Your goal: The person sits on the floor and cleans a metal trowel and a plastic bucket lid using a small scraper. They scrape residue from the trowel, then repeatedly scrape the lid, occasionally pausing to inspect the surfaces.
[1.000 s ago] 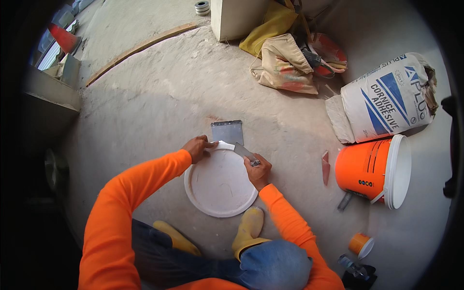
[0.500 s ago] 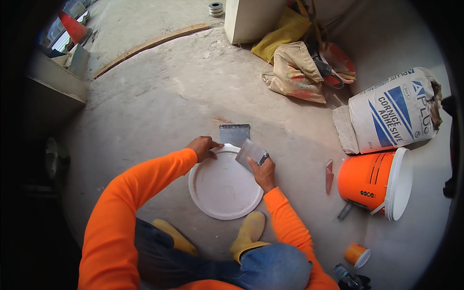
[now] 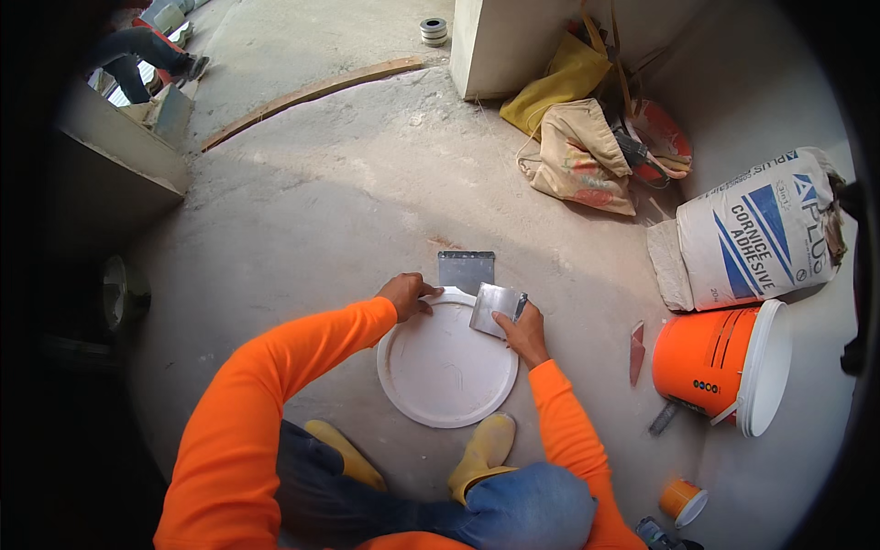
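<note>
A round white bucket lid (image 3: 447, 376) lies on the concrete floor in front of my yellow boots, its raised rim facing up. My left hand (image 3: 410, 295) pinches the far left part of that rim. My right hand (image 3: 524, 334) is closed around the dark-edged back of a broad metal scraper (image 3: 493, 309), thumb on the blade. The blade sits over the lid's far right rim; whether it touches cannot be made out. Just beyond the lid, a second wide scraper blade (image 3: 466, 269) with a dark back edge lies flat on the floor.
To the right stand a white-and-blue adhesive sack (image 3: 747, 240), a tipped orange bucket (image 3: 706, 359), a small orange tub (image 3: 680, 500) and a reddish triangular piece (image 3: 636, 353). Cloth bags (image 3: 577, 156) rest by a pillar. A wooden strip (image 3: 312, 94) crosses the far floor. Another person's legs (image 3: 137, 60) show far left.
The scraper in my right hand has turned, its blade now squarer and brighter. My left hand keeps its place on the rim. The whole view has shifted, and another person's legs have appeared far left.
</note>
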Demonstrator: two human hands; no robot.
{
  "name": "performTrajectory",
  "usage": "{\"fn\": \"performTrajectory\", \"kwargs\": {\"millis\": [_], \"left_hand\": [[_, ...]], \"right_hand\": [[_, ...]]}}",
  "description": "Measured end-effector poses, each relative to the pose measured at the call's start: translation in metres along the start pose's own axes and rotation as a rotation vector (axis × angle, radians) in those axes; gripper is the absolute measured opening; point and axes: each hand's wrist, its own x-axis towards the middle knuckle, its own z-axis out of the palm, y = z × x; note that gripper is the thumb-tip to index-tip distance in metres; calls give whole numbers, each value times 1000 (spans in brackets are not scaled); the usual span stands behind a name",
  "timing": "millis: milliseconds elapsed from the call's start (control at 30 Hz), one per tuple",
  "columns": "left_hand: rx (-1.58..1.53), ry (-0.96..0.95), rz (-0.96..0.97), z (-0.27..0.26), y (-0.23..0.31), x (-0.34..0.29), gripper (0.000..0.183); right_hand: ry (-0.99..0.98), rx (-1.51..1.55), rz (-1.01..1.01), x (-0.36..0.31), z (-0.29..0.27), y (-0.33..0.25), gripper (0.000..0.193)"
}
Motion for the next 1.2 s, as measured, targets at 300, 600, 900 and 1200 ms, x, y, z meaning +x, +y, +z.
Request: {"fn": "performTrajectory", "kwargs": {"millis": [300, 600, 900, 1200], "left_hand": [[-150, 24, -30, -3, 0, -5, 49], [150, -48, 69, -20, 8, -31, 69], [151, -157, -101, -10, 3, -34, 85], [168, -174, -115, -16, 12, -35, 84]], "right_hand": [[3, -34, -134, 23, 23, -9, 32], [254, -169, -490, -27, 8, 7, 27], [241, -157, -648, -36, 17, 47, 18], [340, -153, -664, -28, 19, 36, 14]]}}
